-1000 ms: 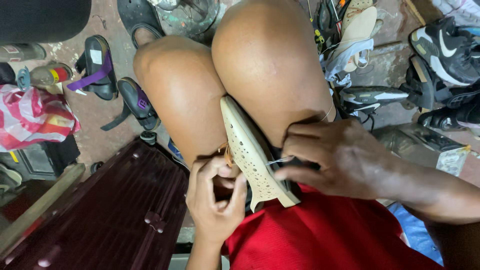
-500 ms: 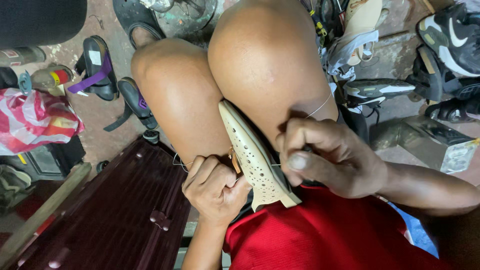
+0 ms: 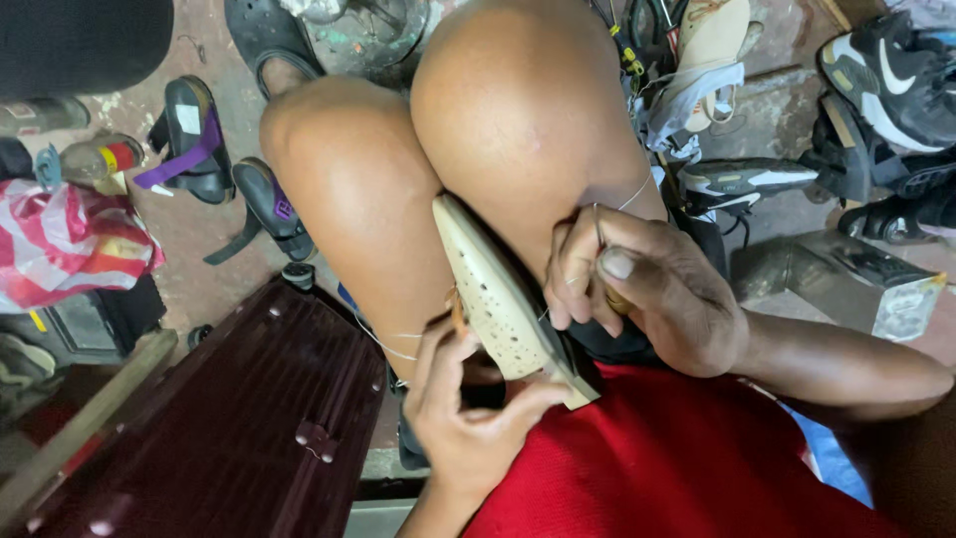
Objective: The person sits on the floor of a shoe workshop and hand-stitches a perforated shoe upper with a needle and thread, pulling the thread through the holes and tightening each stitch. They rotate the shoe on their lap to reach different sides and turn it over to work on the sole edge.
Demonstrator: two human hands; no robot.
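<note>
Beige shoe sole wedged between knees, left hand gripping it, right hand pinching thread.

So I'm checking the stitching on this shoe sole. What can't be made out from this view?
- Shoe upper: hidden between the knees; only the beige sole shows.
- Tool in the right hand: fingers cover all but a thin shaft.
- Left hand fingertips: tucked behind the sole.
- Thread: too thin to trace fully.
</note>
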